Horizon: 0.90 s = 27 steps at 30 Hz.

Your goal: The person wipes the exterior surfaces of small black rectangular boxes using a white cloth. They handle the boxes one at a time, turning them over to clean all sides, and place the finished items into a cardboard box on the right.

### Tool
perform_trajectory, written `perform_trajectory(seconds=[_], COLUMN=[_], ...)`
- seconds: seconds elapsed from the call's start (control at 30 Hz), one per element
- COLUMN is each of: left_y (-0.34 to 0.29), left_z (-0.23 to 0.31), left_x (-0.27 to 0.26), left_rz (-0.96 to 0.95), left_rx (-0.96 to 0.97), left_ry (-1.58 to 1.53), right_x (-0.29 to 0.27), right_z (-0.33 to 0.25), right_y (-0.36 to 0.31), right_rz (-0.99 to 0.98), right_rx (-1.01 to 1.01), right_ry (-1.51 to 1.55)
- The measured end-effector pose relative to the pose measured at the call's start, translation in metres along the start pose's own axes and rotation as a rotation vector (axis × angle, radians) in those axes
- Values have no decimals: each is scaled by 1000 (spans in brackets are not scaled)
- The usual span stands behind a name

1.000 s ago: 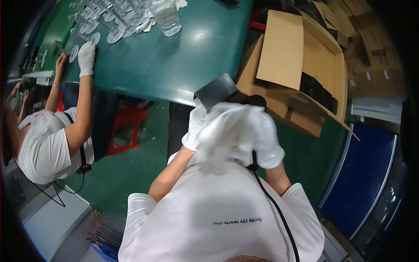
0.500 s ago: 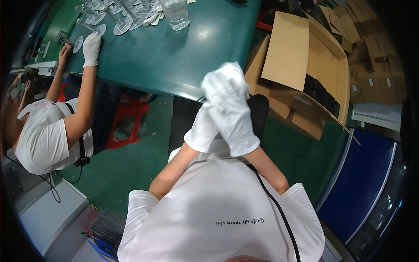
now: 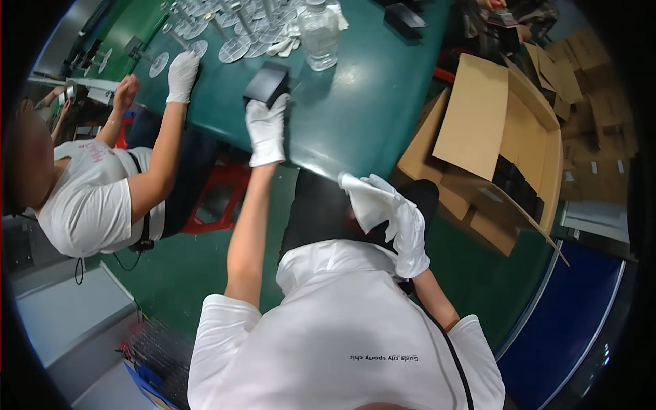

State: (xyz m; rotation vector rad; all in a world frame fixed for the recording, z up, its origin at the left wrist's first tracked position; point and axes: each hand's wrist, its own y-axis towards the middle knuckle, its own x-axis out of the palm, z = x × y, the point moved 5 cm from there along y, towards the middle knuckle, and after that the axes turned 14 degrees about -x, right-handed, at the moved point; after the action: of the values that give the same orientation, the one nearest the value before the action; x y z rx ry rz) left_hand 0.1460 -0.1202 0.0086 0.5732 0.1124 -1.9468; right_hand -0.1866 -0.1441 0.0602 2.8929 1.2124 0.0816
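Gripping the dark block [image 3: 268, 83] by its near end over the table [image 3: 372, 96], at upper left of centre, the left hand [image 3: 266, 133] has thumb and fingers clamped on it, apparently so that most of its surface is left bare. Right of centre, the right hand [image 3: 404, 229] has its fingers folded together on a white cloth [image 3: 367, 201], which hangs loose, probably because only part is pinched; how tightly, I cannot tell.

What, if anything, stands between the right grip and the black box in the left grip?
Only the white cloth that the right grip itself holds, on its side toward the black box. Beyond that, nothing visible blocks the way; the left grip covers the box's near end. The clear bottle stands to the box's right, off that line.
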Motion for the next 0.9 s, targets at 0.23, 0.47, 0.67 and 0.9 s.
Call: perform_trajectory(seconds=[0.23, 0.47, 0.67, 0.9], left_y=[-43, -90, -40, 35], left_z=[15, 105, 144, 144], left_x=[-21, 82, 276, 418], left_rz=[8, -649, -1126, -780], left_rx=[73, -460, -759, -1026], left_ry=[297, -447, -1228, -1357], right_x=[-32, -49, -69, -80], right_z=[28, 64, 62, 78], right_y=[-19, -25, -15, -35], right_rz=[178, 357, 572, 614], right_rx=[-88, 98, 88, 191], right_ry=[-63, 336, 828, 1241])
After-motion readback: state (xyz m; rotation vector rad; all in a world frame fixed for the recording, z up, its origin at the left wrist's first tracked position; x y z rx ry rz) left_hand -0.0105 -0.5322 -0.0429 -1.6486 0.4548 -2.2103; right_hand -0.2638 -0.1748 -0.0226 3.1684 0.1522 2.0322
